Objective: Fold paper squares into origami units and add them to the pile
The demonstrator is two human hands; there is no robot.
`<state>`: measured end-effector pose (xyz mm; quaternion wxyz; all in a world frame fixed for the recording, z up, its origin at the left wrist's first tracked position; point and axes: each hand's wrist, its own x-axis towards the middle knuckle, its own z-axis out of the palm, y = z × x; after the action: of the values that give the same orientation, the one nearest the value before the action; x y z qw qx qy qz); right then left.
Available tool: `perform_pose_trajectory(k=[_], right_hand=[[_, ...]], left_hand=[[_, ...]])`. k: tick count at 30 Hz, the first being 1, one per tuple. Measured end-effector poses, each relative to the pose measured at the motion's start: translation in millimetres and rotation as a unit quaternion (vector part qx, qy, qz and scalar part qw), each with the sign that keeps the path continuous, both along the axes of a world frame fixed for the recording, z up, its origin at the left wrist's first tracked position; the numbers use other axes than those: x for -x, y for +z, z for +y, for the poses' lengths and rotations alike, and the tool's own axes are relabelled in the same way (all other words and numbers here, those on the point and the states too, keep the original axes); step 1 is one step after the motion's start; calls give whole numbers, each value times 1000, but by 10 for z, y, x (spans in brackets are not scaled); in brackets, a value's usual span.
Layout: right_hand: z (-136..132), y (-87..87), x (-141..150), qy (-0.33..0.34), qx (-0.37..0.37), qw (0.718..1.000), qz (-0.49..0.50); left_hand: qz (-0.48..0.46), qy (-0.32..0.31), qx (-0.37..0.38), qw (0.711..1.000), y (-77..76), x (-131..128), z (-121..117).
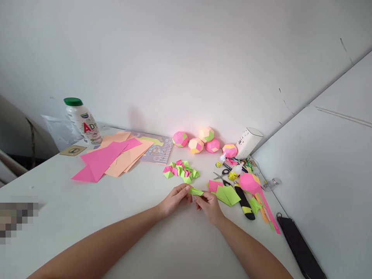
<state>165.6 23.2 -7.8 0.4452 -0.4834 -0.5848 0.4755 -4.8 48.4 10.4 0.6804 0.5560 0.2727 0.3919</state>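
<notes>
Both hands meet over the white table [87,217] and pinch a small folded green paper piece [195,191]. My left hand [174,199] grips its left end and my right hand [208,205] grips its right end, fingers closed on it. Just behind lies a pile of small folded green and pink paper units [180,171]. Loose green and pink paper squares [225,192] lie right of my right hand.
Pink and peach paper sheets [112,157] and a booklet [157,147] lie at the back left by a green-capped bottle [83,121]. Several paper balls [196,145], glue bottles [235,172], scissors [222,175], a black-yellow cutter [245,203] and a white box [248,141] crowd the right. A dark case [299,248] lies near the wall.
</notes>
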Motion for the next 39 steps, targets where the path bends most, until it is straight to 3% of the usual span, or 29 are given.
perform_pose_trajectory(k=[13,20,28,35,39], right_hand=[[-8,22,31,-4,-30,999,-25],[-19,19,36,2,-54,997,-47],[-33,14,34,6,-76,996,-52],[-27,7,29,7,-73,997,-37],[-51,18,57,-2,-56,998,-12]], left_hand=[[-56,-73,-21,996,-6,11,-19],[-68,-73,-19,995,-43,-1,-11],[-64,-78,-20,995,17,6,-24],[-90,-100,26,991,-24,-21,-19],[-48,-50,55,996,-91,-55,-8]])
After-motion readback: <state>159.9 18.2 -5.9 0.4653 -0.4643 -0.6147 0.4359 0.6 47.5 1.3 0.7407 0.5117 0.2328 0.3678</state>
